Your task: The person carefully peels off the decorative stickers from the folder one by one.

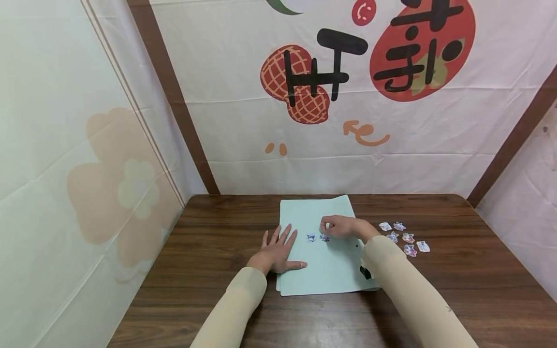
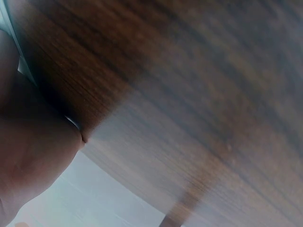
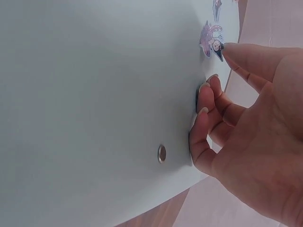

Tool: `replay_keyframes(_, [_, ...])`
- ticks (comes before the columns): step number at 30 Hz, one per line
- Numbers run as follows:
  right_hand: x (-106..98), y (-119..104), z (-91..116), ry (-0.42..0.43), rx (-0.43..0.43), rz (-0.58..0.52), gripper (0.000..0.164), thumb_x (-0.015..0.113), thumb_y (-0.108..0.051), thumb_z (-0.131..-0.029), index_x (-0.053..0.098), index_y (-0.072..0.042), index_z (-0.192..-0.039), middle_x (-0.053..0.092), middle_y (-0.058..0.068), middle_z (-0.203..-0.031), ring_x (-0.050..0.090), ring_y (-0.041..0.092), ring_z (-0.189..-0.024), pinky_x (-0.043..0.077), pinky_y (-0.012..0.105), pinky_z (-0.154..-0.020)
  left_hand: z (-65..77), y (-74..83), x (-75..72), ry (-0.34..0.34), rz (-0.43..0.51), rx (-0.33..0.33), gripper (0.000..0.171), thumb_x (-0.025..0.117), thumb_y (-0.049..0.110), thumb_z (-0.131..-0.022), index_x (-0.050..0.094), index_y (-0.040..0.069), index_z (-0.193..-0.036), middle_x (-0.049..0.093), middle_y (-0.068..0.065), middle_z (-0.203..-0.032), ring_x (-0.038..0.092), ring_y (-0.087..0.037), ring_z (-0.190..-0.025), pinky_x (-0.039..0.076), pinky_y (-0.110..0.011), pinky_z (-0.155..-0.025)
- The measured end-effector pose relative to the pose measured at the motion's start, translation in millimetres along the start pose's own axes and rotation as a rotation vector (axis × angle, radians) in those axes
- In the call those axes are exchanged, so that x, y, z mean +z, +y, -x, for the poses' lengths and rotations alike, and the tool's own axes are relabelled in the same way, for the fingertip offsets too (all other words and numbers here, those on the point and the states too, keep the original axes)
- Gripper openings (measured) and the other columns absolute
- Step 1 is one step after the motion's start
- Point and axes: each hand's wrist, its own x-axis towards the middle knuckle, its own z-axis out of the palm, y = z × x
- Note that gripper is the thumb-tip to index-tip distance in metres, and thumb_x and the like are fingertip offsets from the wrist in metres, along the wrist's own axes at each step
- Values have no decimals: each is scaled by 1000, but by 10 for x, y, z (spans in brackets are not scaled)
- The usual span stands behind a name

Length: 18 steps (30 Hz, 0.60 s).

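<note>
A pale blue-green booklet or folder [image 1: 322,278] lies on the table. My left hand [image 1: 277,254] rests over its left edge with fingers spread; only the base of that hand [image 2: 33,156] shows in the left wrist view. My right hand [image 1: 345,226] is over the upper middle of the cover. Its thumb and index finger pinch the edge of a small cartoon sticker [image 3: 209,40], while the other fingers curl against the cover. Left of it on the cover is a second sticker [image 1: 311,238]. A round metal snap [image 3: 162,154] sits nearer the right side.
Several loose cartoon stickers [image 1: 410,250] lie on the wooden table [image 1: 470,270] right of the booklet, partly behind the right forearm. A printed white cloth [image 1: 243,116] hangs at the table's back edge, and more cloth [image 1: 48,169] hangs along the left.
</note>
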Motion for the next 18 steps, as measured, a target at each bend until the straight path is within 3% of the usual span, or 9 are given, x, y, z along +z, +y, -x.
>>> replay_keyframes(6, [0,7,1,2,25,-20,10,51,-15,-107,58,-12,-112,45,3,-85,44,19,-79,36,34,-73,-12,-1,-1,-16,1,-8,107,47,82,-89,5,22,-167,-8,-1,-173,-11,-31,-158,-9,-61,-122])
replay_keyframes(13, [-4,21,8,14,42,-51,9,51,-15,-107,57,-13,-114,45,5,-88,44,21,-81,37,35,-74,-121,-62,98,-9,2,-13,108,50,82,-88,4,24,-167,-10,0,-173,-14,-31,-157,-11,-63,-120])
replay_keyframes(18, [8,20,7,31,30,-54,9,50,-14,-107,57,-11,-113,46,5,-85,44,19,-76,36,33,-69,-63,-24,45,-10,-13,-16,106,49,82,-89,6,23,-167,-7,-1,-173,-11,-31,-158,-8,-63,-121])
